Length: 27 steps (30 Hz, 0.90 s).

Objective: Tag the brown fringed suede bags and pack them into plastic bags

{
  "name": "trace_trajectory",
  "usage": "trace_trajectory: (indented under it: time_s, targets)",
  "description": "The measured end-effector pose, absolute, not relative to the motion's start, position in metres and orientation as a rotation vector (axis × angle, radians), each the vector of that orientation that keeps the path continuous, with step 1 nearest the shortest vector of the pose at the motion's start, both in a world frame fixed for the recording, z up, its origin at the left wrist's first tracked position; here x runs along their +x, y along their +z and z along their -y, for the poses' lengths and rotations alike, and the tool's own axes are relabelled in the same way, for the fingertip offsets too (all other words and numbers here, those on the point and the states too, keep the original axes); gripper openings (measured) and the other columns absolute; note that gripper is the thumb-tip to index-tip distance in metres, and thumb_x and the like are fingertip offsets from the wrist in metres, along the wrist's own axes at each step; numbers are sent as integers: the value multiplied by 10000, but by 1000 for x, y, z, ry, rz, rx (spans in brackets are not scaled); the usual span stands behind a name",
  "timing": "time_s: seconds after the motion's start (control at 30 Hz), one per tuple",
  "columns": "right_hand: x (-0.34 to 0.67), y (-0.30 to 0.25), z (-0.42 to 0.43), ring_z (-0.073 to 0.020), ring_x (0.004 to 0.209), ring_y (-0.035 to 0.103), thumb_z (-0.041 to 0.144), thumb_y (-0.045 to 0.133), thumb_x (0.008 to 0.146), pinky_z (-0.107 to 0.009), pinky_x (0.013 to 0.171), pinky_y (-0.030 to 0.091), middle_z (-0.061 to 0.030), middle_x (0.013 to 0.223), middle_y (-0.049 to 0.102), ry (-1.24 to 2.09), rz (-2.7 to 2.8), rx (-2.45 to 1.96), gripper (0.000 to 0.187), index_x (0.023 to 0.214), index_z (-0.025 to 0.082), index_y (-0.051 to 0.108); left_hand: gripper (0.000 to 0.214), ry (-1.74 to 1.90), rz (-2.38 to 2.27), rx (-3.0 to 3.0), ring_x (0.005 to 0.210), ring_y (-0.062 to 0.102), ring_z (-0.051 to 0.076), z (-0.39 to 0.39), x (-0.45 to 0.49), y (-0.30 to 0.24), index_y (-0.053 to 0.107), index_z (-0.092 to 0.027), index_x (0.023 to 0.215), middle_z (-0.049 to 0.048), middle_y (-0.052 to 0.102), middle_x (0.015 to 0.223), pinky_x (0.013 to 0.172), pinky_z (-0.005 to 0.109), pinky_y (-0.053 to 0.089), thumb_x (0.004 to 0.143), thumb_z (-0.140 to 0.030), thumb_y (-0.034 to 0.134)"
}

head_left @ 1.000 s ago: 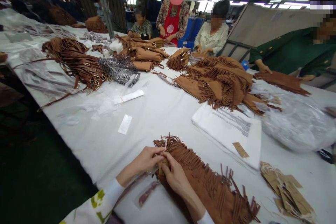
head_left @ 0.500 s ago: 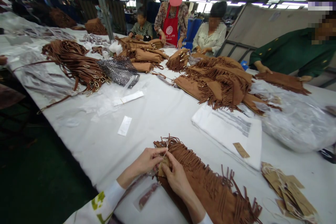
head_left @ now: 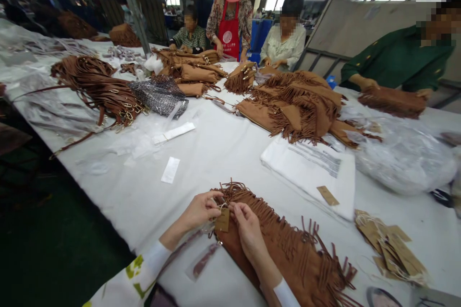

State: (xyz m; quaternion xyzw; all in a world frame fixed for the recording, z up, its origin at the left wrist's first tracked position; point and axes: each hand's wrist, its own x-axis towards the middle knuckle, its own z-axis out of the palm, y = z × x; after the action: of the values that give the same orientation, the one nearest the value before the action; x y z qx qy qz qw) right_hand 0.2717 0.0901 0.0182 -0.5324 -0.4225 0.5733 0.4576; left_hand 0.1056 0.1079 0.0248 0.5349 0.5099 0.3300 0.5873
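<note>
A brown fringed suede bag (head_left: 284, 254) lies on the white table before me, its fringe spread to the right. At its upper left corner my left hand (head_left: 201, 210) pinches the white string (head_left: 224, 205) of a kraft-paper hang tag (head_left: 222, 221). My right hand (head_left: 248, 228) is closed at the other side of that string, thumb and forefinger together. Between both hands the tag hangs against the bag, its face showing. Below the left hand, a small clear sleeve with a dark brown piece (head_left: 204, 261) hangs by the bag's zipper edge.
To the right lie a pile of hang tags (head_left: 392, 244) and a folded white cloth bag (head_left: 309, 168) with one tag on it. Fringed bags (head_left: 298, 105), straps (head_left: 97, 88) and clear plastic (head_left: 406, 153) cover the table further off. Several co-workers stand or sit around it.
My hands have drawn slightly apart, and the right fingers have moved off the tag onto its string. The tag now hangs free. At right, a co-worker's brown piece has been turned and lifted.
</note>
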Motion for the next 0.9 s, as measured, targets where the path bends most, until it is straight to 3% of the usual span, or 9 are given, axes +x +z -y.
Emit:
trace_trajectory:
  time_s: [0.2,0.4,0.63,0.9]
  targets:
    - [266,28,-90,-226,835,653,501,712,696,-325,785,492,-81,871,732,1447,1177,-1300,397,882,150,719,569,742,-1164,1374,671,585,152,-109,116,43,605,-182,1215,-9,707,717,684,257,426,648,-143,617]
    - [267,20,-86,-218,745,651,498,688,711,-317,704,502,-80,789,738,1338,1097,-1373,372,790,139,741,584,727,-1135,1321,488,480,100,-115,118,42,606,-133,1207,-60,610,520,540,224,376,626,-160,652]
    - [262,10,-89,-213,711,659,504,680,687,-330,682,529,-93,793,740,1235,999,-1433,420,846,119,731,512,870,-1230,1110,503,527,101,-116,99,28,610,-114,1139,-32,633,575,525,217,432,634,-194,645]
    - [258,10,-85,-225,745,664,437,689,670,-340,731,525,-66,793,744,1193,1035,-1505,304,798,165,742,376,1074,-1481,896,618,629,147,-116,41,25,647,-141,912,36,702,708,507,215,466,609,-339,748]
